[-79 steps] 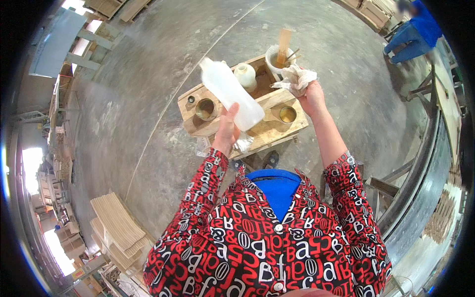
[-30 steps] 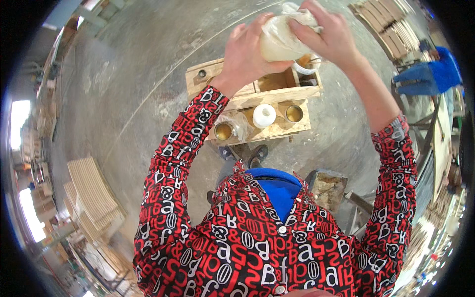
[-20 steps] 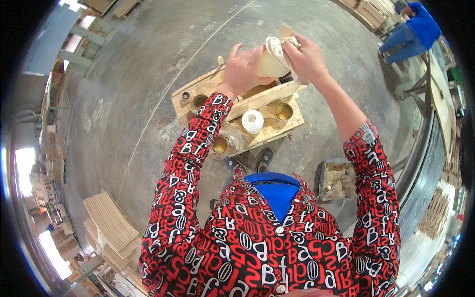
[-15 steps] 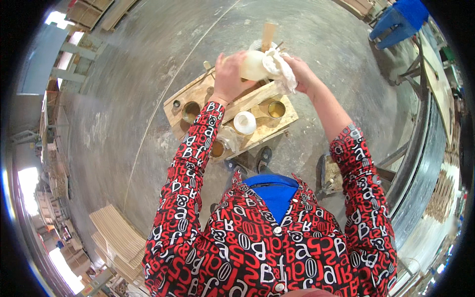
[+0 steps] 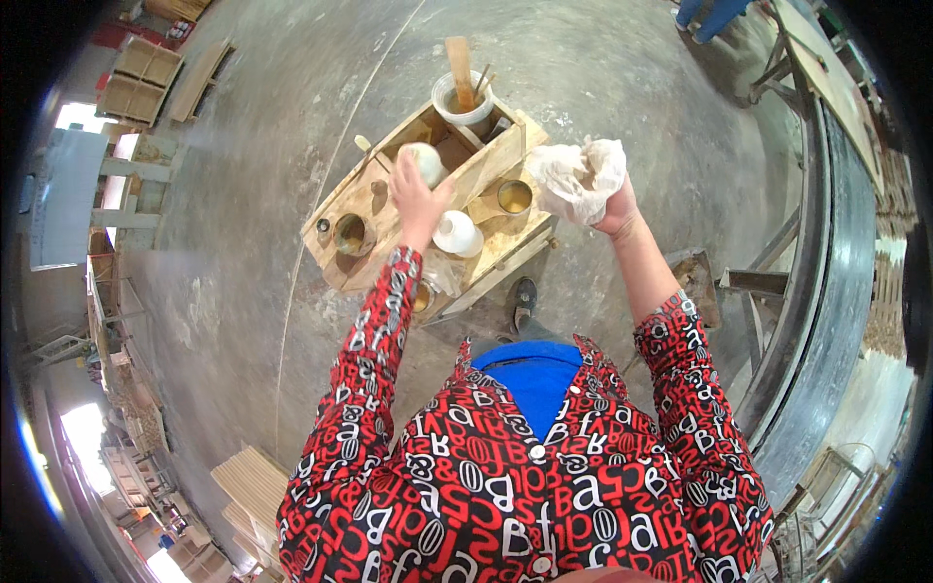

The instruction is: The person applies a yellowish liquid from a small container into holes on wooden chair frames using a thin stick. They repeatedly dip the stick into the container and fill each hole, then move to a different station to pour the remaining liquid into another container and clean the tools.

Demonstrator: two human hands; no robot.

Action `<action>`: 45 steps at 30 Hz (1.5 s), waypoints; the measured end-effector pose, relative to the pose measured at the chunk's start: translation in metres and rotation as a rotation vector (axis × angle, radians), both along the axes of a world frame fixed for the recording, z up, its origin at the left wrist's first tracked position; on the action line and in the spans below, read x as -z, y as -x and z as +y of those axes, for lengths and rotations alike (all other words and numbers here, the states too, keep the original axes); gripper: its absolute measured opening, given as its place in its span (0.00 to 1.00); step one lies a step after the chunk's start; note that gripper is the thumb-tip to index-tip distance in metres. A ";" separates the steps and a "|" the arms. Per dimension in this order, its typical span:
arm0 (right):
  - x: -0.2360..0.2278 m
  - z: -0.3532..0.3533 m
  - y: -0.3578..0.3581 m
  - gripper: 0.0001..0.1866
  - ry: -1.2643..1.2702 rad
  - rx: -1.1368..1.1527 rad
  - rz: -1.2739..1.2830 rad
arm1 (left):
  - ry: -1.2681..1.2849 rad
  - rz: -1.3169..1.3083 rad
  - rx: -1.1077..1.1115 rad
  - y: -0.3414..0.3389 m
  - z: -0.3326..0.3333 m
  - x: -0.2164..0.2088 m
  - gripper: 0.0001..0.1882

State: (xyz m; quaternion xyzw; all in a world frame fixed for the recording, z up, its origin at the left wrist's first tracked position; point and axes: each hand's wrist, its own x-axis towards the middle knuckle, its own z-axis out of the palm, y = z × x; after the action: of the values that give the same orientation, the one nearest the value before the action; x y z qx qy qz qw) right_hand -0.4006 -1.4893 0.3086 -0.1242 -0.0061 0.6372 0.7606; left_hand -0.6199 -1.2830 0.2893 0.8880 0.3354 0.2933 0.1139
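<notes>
A whitish bottle (image 5: 424, 162) stands about upright at the wooden box's open compartment, its lower part hidden. My left hand (image 5: 418, 204) reaches from the near side, with fingers and thumb around the bottle. Out to the right of the box, my right hand (image 5: 619, 207) grips a crumpled white cloth (image 5: 578, 180), which covers most of the fingers. Close by my left wrist is a second white bottle (image 5: 459, 234) on the box's near ledge. A glass jar of amber liquid (image 5: 515, 197) sits between that bottle and the cloth.
The wooden box (image 5: 326, 216) also carries a white bucket (image 5: 464, 110) with a flat wooden stick and thin handles, plus another jar (image 5: 352, 234). A long metal-edged bench (image 5: 826, 243) runs along the right. Stacked boards (image 5: 251, 483) lie lower left; another person's legs (image 5: 714, 19) show top right.
My left hand has brought the bottle away from the cloth, left and down to the box, turning it from tilted to upright. My right hand has moved slightly right and lower with the cloth.
</notes>
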 end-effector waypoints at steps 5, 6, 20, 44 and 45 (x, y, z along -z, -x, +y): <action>0.038 -0.025 0.022 0.17 0.785 -0.312 -1.661 | 0.356 0.171 0.293 0.006 -0.125 0.003 0.38; 0.052 -0.031 0.035 0.15 0.748 -0.331 -1.821 | 0.351 0.243 0.350 0.011 -0.146 0.010 0.41; 0.101 -0.064 0.086 0.11 0.729 -0.525 -1.120 | 0.335 0.377 -0.204 0.120 -0.119 0.035 0.14; 0.127 -0.168 0.020 0.10 1.173 -0.617 -1.019 | 1.192 0.512 -0.310 0.130 -0.158 0.061 0.27; 0.139 -0.162 0.023 0.12 1.121 -0.628 -1.180 | 1.190 0.527 -0.254 0.123 -0.163 0.065 0.27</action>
State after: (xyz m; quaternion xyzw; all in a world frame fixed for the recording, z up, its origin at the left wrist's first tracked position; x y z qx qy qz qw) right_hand -0.4231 -1.6518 0.1693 -0.7825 -0.1188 0.5581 0.2492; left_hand -0.7431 -1.4462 0.2239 0.6692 0.5588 -0.1581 0.4636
